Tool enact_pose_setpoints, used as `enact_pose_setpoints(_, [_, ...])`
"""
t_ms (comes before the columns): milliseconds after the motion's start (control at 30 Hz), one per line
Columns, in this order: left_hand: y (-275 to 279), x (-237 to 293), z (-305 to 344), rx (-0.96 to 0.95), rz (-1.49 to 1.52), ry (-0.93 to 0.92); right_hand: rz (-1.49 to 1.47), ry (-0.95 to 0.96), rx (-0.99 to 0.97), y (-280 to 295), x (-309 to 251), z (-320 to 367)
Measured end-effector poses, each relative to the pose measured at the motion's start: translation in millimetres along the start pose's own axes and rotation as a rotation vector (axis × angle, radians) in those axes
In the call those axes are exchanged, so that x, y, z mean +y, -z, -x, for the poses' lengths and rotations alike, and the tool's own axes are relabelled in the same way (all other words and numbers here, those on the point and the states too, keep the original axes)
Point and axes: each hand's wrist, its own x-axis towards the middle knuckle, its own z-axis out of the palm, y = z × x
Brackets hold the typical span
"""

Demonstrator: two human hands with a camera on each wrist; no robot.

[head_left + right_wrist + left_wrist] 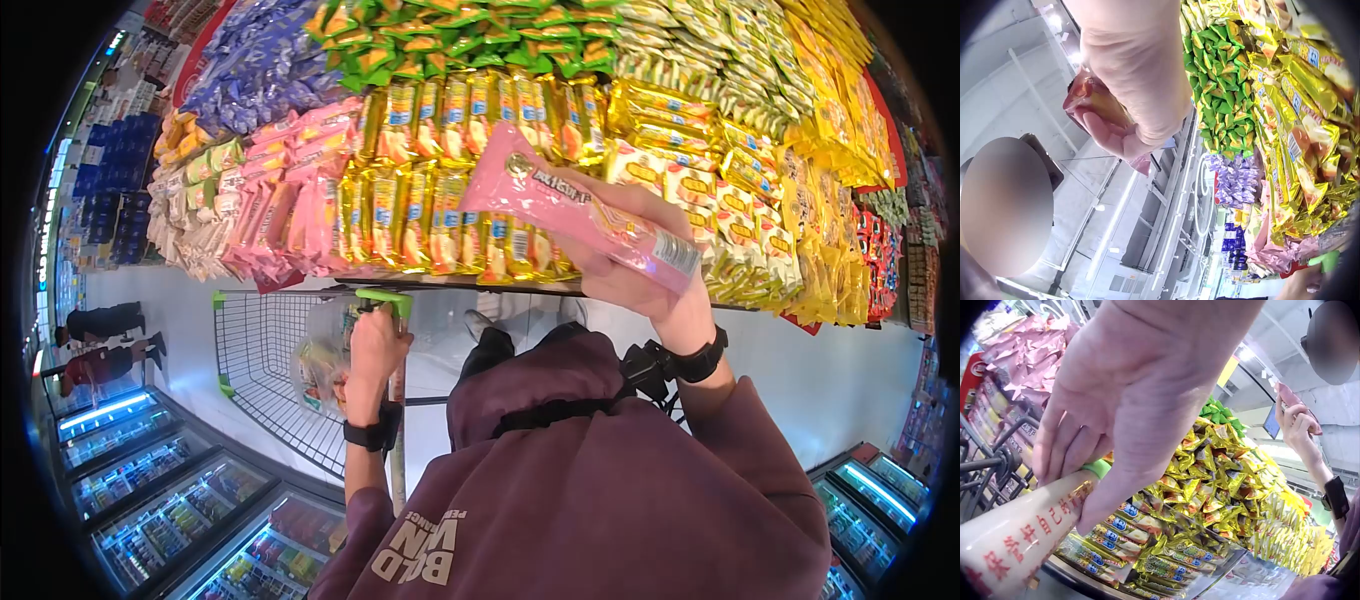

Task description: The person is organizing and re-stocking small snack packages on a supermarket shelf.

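Note:
My right hand point(640, 240) grips a long pink snack packet point(560, 205) with dark printing and a barcode, held up in front of the snack display. The right wrist view shows the fingers wrapped round the same packet point(1107, 106). Down at the left, my left hand point(375, 350) is curled round the handle of a shopping cart point(280, 390). In the left wrist view that pale handle bar point(1029, 531) bears red characters, and a green end piece point(1097, 467) shows beside the fingers. Rows of gold packets point(420, 215) lie just behind the pink packet.
Pink packets point(275, 200) fill the display left of the gold ones, with green packets point(480, 40) and purple packets point(260, 65) behind. White and yellow packets continue to the right. A clear bag of goods point(318, 370) sits in the cart. Freezers point(180, 490) and two people stand farther off.

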Motion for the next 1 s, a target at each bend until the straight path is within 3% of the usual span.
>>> enact_pose_setpoints(67, [-2, -15, -2, 0.019, 0.035, -0.037, 0.425, 0.168, 0.064, -22, 5, -5])
enact_pose_setpoints(133, [-1, -33, -10, 0.007, 0.111, -0.082, 0.439, 0.200, 0.054, -38, 12, -10])
enact_pose_setpoints(233, [8, -48, -10, -0.037, 0.178, -0.143, 0.159, 0.044, 0.086, -64, 13, -11])
enact_pose_setpoints(267, [8, -52, -11, -0.002, 0.185, -0.182, -0.085, -0.061, 0.170, -81, 20, -9])
enact_pose_setpoints(367, [17, -55, -10, -0.062, 0.208, -0.189, -0.173, -0.162, 0.078, -78, 32, -6])
enact_pose_setpoints(400, [16, -57, -9, -0.055, 0.239, -0.194, -0.635, -0.417, 0.110, -78, 28, -1])
enact_pose_setpoints(467, [12, -61, -9, -0.055, 0.227, -0.219, -1.168, -0.669, 0.087, -82, 26, 1])
enact_pose_setpoints(600, [20, -63, -10, -0.083, 0.200, -0.248, -1.431, -0.658, -0.129, -84, 44, 0])
enact_pose_setpoints(800, [24, -76, -9, -0.072, 0.208, -0.284, -1.121, -1.008, 0.405, -128, -18, -35])
enact_pose_setpoints(867, [23, -82, -12, -0.071, 0.182, -0.291, -1.190, -0.976, 0.324, -129, -14, -33])
enact_pose_setpoints(1000, [27, -84, -12, -0.074, 0.160, -0.291, -1.263, -0.713, 0.012, -128, 12, -19])
